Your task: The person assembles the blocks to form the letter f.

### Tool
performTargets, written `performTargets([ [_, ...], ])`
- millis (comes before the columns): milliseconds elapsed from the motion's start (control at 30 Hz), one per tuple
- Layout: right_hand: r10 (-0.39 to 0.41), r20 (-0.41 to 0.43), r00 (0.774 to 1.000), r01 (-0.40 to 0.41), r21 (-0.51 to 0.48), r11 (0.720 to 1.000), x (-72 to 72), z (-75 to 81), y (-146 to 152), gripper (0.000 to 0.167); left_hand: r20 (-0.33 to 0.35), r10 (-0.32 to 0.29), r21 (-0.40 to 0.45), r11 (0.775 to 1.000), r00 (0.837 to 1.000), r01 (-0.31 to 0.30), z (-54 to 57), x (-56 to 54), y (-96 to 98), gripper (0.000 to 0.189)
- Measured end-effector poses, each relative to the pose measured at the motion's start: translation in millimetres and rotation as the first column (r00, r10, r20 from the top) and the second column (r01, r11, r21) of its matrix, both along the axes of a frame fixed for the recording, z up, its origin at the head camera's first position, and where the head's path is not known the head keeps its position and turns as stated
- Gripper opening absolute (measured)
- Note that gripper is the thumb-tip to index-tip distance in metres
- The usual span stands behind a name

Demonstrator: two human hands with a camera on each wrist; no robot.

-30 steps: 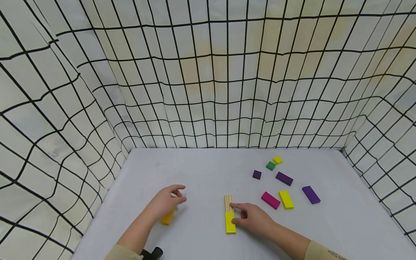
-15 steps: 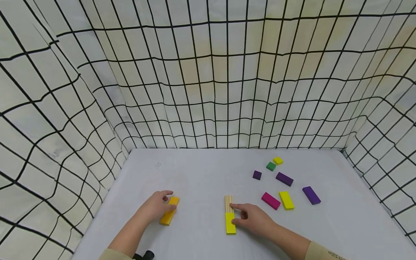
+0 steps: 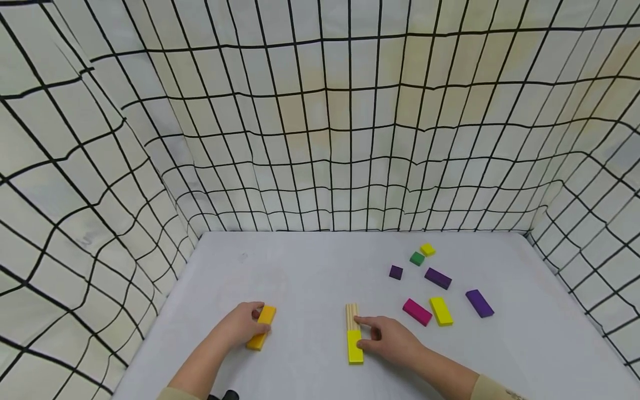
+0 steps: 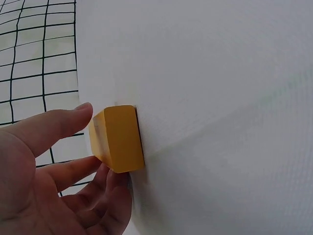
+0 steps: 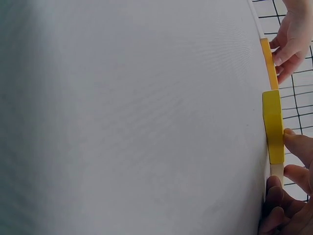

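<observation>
Orange block (image 3: 266, 316), toward the left edge of the table (image 3: 310, 266): my left hand (image 3: 241, 324), drawn back, now grips it, apparently securing it; my right hand (image 3: 393, 338), loosely bent, touches a yellow block (image 3: 354, 350).

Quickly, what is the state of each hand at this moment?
Left hand: at the orange rectangular block; whether it grips cannot be told.
Right hand: open, touching the nearest yellow rectangular block and pale wood-coloured piece.
</observation>
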State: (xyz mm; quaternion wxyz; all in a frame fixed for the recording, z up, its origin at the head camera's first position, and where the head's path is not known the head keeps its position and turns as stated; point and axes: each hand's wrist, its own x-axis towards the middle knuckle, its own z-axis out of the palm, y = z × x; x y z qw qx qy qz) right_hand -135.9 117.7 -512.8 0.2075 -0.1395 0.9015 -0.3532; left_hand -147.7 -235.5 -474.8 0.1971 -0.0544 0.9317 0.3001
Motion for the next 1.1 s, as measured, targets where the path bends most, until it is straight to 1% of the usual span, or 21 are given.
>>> performTargets([
  [200,-0.001,-0.005,1.0,0.001,0.008,1.0,1.5,2.2,3.1,0.057,-0.01,0.004,-0.016,1.0,1.0,-0.004,-2.6,-0.1,4.6,0.062],
  [300,-0.013,-0.008,1.0,0.013,0.015,1.0,1.2,2.2,7.1,0.057,-0.017,-0.003,-0.01,1.0,1.0,0.003,-3.7,-1.5,9.8,0.061],
  [467,-0.016,0.004,1.0,0.016,0.005,1.0,0.9,1.3,8.5,0.058,-0.014,0.007,0.008,1.0,1.0,-0.007,-4.4,-0.9,14.4,0.06],
  [567,-0.011,0.002,1.0,0.011,0.0,1.0,1.0,0.8,7.1,0.058,-0.022,0.014,0.011,1.0,1.0,-0.014,-3.5,0.4,14.9,0.059],
  [667,-0.015,0.0,1.0,0.015,0.004,1.0,1.7,1.0,6.5,0.058,-0.035,0.007,0.019,1.0,0.999,-0.006,-1.9,1.8,15.4,0.06],
  [867,-0.013,-0.001,1.0,0.013,0.006,1.0,1.8,1.3,4.5,0.058,-0.029,0.015,0.006,1.0,0.999,-0.015,-0.1,4.7,14.1,0.066],
  [1000,0.0,-0.01,1.0,0.0,0.005,1.0,0.9,0.6,1.6,0.058,-0.024,0.024,-0.011,1.0,0.999,-0.024,0.6,5.1,10.2,0.063],
  [1100,0.004,-0.01,1.0,-0.004,0.005,1.0,0.8,0.4,0.1,0.058,-0.025,0.01,-0.006,1.0,1.0,-0.01,0.5,4.7,7.5,0.058],
])
